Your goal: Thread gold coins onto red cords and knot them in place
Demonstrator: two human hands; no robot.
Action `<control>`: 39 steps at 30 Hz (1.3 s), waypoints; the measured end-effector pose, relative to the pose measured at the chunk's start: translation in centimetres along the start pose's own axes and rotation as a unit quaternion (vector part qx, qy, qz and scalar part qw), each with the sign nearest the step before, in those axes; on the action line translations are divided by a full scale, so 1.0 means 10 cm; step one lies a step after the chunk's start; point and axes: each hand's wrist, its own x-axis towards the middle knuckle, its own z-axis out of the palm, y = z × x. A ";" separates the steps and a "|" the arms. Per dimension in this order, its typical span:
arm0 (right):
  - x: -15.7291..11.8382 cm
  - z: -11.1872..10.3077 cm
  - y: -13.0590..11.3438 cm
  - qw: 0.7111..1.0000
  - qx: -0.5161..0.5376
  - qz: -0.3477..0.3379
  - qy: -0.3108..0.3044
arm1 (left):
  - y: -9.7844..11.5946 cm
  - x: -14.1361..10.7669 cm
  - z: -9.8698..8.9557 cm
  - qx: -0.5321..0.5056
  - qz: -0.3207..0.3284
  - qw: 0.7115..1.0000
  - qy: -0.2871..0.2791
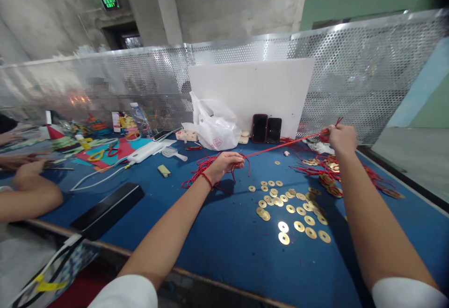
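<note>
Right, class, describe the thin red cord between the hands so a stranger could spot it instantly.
Find the blue tabletop and its scattered round golden coins. Above them in the view, the thin red cord stretches from the left hand to the right hand. Unlike the tangled red cords nearby, it runs straight and taut.

on the flat blue table (228, 238), round gold metal coins (290, 209) lie right of a red cord heap (198, 170); beyond them a white plastic bag (218, 128) sits before a rectangular white board (252, 86).
</note>
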 end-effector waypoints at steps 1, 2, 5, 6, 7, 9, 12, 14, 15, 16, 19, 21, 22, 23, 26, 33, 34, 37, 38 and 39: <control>-0.04 0.00 -0.01 0.999 -0.041 0.023 0.009 | 0.00 0.00 0.00 -0.001 -0.001 1.000 -0.002; -0.07 0.01 -0.01 0.996 -0.078 0.036 0.012 | -0.01 0.00 0.00 -0.001 -0.003 1.000 -0.001; -0.16 0.08 -0.06 0.989 -0.142 -0.025 -0.016 | -0.03 0.02 -0.01 -0.002 -0.021 1.000 0.022; -0.19 0.12 -0.10 0.985 -0.158 -0.063 -0.025 | -0.05 0.03 -0.02 -0.002 -0.030 0.999 0.033; -0.24 0.16 -0.17 0.979 -0.172 -0.101 -0.035 | -0.06 0.04 -0.03 -0.004 -0.039 0.998 0.044; -0.37 0.25 -0.37 0.968 -0.167 -0.181 -0.042 | -0.07 0.05 -0.05 -0.011 -0.051 0.997 0.060; -0.71 0.40 -0.75 0.944 -0.048 -0.288 -0.152 | -0.07 0.04 -0.05 -0.018 -0.052 0.996 0.071; -0.99 0.51 -0.96 0.877 0.030 -0.365 -0.312 | -0.06 0.02 -0.04 -0.015 -0.053 0.996 0.074; -1.13 0.56 -1.03 0.844 0.042 -0.390 -0.366 | -0.05 0.01 -0.03 -0.015 -0.053 0.996 0.075; -1.25 0.60 -1.08 0.830 0.034 -0.400 -0.388 | -0.04 0.00 -0.03 -0.014 -0.054 0.996 0.074; -1.49 0.69 -1.13 0.830 -0.056 -0.408 -0.376 | -0.02 -0.01 -0.01 -0.015 -0.056 0.996 0.073; -1.52 0.71 -1.11 0.843 -0.098 -0.394 -0.352 | -0.01 -0.02 0.00 -0.015 -0.058 0.995 0.075; -1.51 0.71 -1.10 0.851 -0.101 -0.384 -0.344 | 0.00 -0.02 0.00 -0.016 -0.058 0.995 0.076; -1.49 0.71 -1.09 0.857 -0.093 -0.375 -0.341 | 0.01 -0.02 0.01 -0.016 -0.057 0.995 0.077; -1.44 0.73 -1.06 0.857 -0.037 -0.361 -0.365 | 0.02 -0.02 0.03 -0.016 -0.049 0.996 0.077; -1.52 0.75 -1.05 0.847 -0.157 -0.389 -0.326 | -0.02 -0.02 0.01 0.013 -0.049 0.996 0.073; -1.51 0.73 -1.07 0.847 -0.164 -0.390 -0.321 | -0.03 -0.01 0.01 0.017 -0.045 0.996 0.079; -1.43 0.62 -1.10 0.835 -0.138 -0.410 -0.340 | -0.04 0.00 0.01 0.035 -0.040 0.993 0.102; -1.39 0.59 -1.12 0.828 -0.116 -0.421 -0.352 | -0.04 0.00 0.01 0.046 -0.041 0.993 0.102; -1.36 0.56 -1.13 0.821 -0.089 -0.430 -0.364 | -0.04 0.00 0.01 0.056 -0.042 0.993 0.093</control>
